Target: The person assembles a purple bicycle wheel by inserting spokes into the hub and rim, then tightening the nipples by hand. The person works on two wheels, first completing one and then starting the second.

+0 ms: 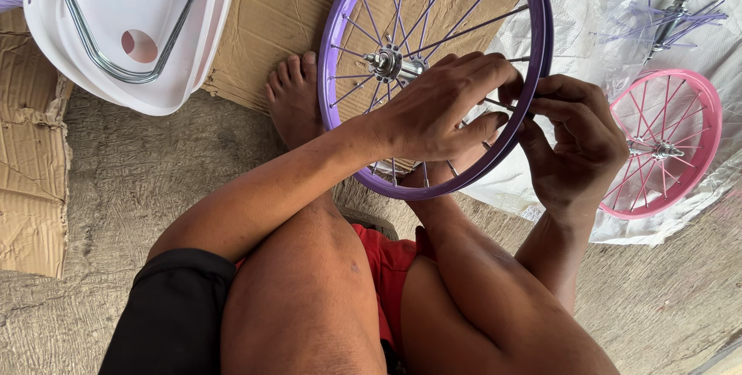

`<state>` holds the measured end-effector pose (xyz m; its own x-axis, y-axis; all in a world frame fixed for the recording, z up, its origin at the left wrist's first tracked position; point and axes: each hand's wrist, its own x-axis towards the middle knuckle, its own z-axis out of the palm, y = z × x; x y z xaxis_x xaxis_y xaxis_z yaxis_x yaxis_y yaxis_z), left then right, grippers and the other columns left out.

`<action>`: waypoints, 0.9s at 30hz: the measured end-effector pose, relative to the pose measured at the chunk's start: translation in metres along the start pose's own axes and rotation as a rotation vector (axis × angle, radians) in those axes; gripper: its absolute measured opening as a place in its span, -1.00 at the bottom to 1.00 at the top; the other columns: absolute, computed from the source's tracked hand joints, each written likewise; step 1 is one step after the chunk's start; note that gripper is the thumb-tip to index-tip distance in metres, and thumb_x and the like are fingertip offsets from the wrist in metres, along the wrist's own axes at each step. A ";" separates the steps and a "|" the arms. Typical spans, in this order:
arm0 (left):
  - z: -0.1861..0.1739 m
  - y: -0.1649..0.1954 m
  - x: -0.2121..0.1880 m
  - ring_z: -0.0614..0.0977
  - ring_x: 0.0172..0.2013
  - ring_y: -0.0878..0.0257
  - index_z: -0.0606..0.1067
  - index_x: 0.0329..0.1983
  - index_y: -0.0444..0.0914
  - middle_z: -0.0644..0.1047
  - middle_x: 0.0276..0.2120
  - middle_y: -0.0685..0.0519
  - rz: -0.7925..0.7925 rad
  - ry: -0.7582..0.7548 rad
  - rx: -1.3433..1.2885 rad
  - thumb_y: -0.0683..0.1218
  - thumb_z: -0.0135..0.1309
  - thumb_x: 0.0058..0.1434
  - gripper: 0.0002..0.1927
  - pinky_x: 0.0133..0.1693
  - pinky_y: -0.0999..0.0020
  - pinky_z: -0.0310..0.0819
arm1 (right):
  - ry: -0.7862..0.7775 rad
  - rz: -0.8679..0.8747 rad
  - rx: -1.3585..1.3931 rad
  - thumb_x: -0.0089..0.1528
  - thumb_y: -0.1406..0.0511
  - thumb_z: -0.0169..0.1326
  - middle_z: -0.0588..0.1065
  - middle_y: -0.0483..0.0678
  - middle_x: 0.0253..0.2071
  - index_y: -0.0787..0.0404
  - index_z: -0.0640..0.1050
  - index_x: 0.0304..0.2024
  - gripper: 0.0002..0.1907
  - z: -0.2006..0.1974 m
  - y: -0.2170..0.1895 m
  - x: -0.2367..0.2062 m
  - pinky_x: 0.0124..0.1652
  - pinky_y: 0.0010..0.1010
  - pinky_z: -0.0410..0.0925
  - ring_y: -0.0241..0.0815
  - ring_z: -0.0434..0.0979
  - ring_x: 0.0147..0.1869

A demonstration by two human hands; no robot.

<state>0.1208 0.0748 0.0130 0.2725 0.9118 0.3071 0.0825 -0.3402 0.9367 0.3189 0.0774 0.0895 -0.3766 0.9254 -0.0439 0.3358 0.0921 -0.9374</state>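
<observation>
Seated on the ground, knees up, I have the purple spoked wheel (437, 73) standing on edge between my legs, leaning against my bare foot (294, 97), its lower rim just above the knee. My left hand (440, 108) reaches through from the near side and lies across the spokes beside the silver hub (389, 64), fingers curled and pinched on a spoke close to the rim. My right hand (576, 143) sits at the rim's right edge, fingertips closed against the rim where that same spoke meets it; whether they hold a small part there I cannot tell, it is hidden by the fingers. Flattened cardboard (270, 19) lies under the wheel. To the right, a smaller pink wheel (666, 143) rests flat on clear plastic sheeting (696, 27), well apart from my hands, with a bundle of loose purple spokes (672, 19) above it. Top left, a white plastic shell (131, 27) holds a bent chrome tube (93, 42).
</observation>
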 end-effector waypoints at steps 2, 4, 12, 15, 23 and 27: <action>0.000 0.000 0.000 0.63 -0.13 0.08 0.47 -0.02 -0.30 0.59 -0.25 0.00 -0.036 -0.022 -0.017 -0.18 0.08 0.33 -0.82 0.00 0.10 0.47 | -0.005 -0.017 -0.040 0.31 0.59 0.30 0.47 0.07 0.13 0.48 0.57 0.05 -0.73 0.000 0.000 0.001 0.21 -0.46 0.50 -0.19 0.55 0.22; 0.000 -0.001 0.001 0.65 -0.15 0.14 0.49 -0.09 -0.26 0.60 -0.30 0.03 -0.137 -0.109 0.010 -0.17 0.03 0.42 -0.92 0.01 0.14 0.51 | -0.005 -0.023 -0.037 0.30 0.60 0.30 0.47 0.07 0.13 0.48 0.57 0.07 -0.70 0.000 0.000 0.001 0.20 -0.46 0.50 -0.19 0.54 0.22; -0.001 0.000 0.002 0.63 -0.19 0.10 0.48 -0.14 -0.27 0.59 -0.30 0.01 -0.087 -0.077 -0.029 -0.16 0.05 0.38 -0.93 -0.03 0.12 0.48 | -0.007 -0.014 -0.092 0.30 0.62 0.29 0.48 0.07 0.12 0.47 0.58 0.03 -0.73 0.000 -0.003 0.000 0.18 -0.48 0.50 -0.18 0.56 0.20; -0.003 0.001 0.002 0.61 -0.19 0.06 0.46 -0.11 -0.31 0.57 -0.27 -0.05 -0.025 -0.030 -0.033 -0.15 0.08 0.30 -0.84 -0.05 0.09 0.46 | -0.003 0.003 -0.075 0.30 0.62 0.28 0.47 0.06 0.12 0.46 0.57 0.06 -0.71 0.000 -0.004 0.000 0.22 -0.46 0.51 -0.18 0.57 0.21; -0.004 0.002 0.002 0.61 -0.14 0.03 0.44 -0.04 -0.40 0.57 -0.22 -0.09 0.030 0.021 -0.070 -0.17 0.07 0.29 -0.76 -0.02 0.07 0.46 | -0.016 0.002 -0.048 0.30 0.60 0.29 0.47 0.05 0.12 0.44 0.58 0.09 -0.68 -0.001 -0.004 0.000 0.21 -0.45 0.53 -0.18 0.60 0.21; -0.005 0.002 0.004 0.65 -0.26 0.06 0.50 -0.19 -0.31 0.59 -0.37 -0.03 -0.139 -0.108 -0.071 -0.18 0.03 0.36 -0.92 -0.13 0.11 0.51 | -0.021 -0.009 -0.097 0.26 0.61 0.31 0.48 0.07 0.11 0.47 0.58 0.04 -0.70 -0.001 -0.003 -0.001 0.15 -0.49 0.49 -0.20 0.55 0.19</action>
<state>0.1176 0.0792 0.0166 0.3646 0.9178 0.1574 0.0600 -0.1919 0.9796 0.3193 0.0771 0.0931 -0.3973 0.9166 -0.0441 0.4143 0.1363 -0.8999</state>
